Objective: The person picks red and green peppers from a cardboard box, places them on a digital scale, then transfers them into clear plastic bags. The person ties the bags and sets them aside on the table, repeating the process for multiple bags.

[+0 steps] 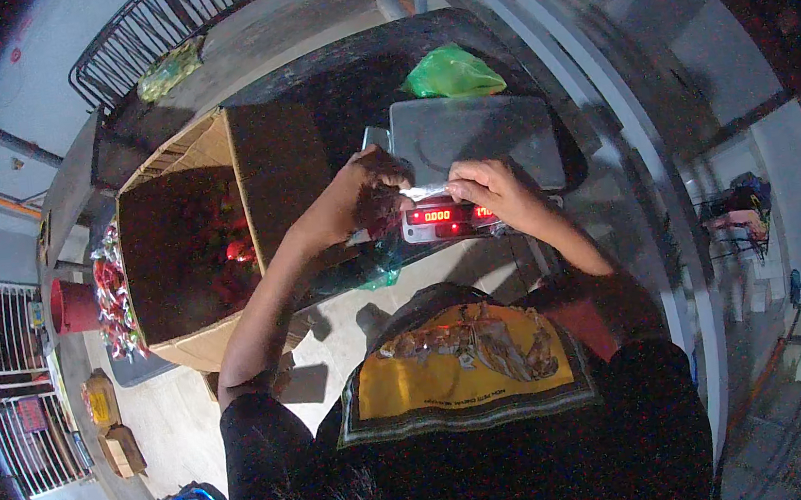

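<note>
Between my two hands is a small, shiny, whitish strip [427, 191], perhaps clear plastic, stretched sideways just above the lit red display of a digital scale [475, 140]. My left hand [369, 183] pinches its left end, the fingertips partly in shadow. At the other end, the fingers of my right hand [495, 191] are closed on it. The scale's flat grey platform lies just beyond both hands, with nothing on it that I can make out. Past the platform sits a crumpled green plastic bag [453, 73].
An open cardboard box [193, 342] with red items inside stands left of my left forearm. Beside it lies a pile of shiny wrapped pieces [112, 295], near a red bucket [72, 306]. A black table [343, 75] bears the scale. Grey metal posts [590, 103] rise at right.
</note>
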Motion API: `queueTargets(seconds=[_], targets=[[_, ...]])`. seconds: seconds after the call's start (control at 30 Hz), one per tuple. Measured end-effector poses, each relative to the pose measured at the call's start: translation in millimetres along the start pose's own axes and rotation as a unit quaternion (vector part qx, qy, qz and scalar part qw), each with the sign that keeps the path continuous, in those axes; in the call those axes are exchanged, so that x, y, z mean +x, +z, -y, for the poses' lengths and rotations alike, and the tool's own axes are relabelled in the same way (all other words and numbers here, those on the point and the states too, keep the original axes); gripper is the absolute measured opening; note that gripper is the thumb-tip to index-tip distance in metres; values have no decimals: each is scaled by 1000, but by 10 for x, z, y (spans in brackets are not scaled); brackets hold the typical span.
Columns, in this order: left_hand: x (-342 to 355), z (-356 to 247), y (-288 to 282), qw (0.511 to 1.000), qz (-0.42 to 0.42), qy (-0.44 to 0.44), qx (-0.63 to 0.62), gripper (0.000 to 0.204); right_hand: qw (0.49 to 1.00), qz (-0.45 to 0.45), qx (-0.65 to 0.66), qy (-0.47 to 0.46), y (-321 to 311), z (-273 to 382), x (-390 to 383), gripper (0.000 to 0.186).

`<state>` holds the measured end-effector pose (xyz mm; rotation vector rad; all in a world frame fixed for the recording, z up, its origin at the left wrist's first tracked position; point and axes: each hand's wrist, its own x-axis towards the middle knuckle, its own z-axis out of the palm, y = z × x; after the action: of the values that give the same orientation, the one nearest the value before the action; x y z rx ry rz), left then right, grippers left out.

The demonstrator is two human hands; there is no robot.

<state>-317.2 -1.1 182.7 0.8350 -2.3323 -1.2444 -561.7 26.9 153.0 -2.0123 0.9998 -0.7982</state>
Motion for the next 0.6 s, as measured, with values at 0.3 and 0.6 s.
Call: queueTargets(seconds=[0.3, 0.6], targets=[[62, -167, -124, 994, -109, 5, -24, 14, 998, -41, 12, 35, -18, 112, -206, 20], [103, 101, -21, 988, -60, 29, -139, 9, 984, -168, -34, 56, -306, -275, -666, 20]])
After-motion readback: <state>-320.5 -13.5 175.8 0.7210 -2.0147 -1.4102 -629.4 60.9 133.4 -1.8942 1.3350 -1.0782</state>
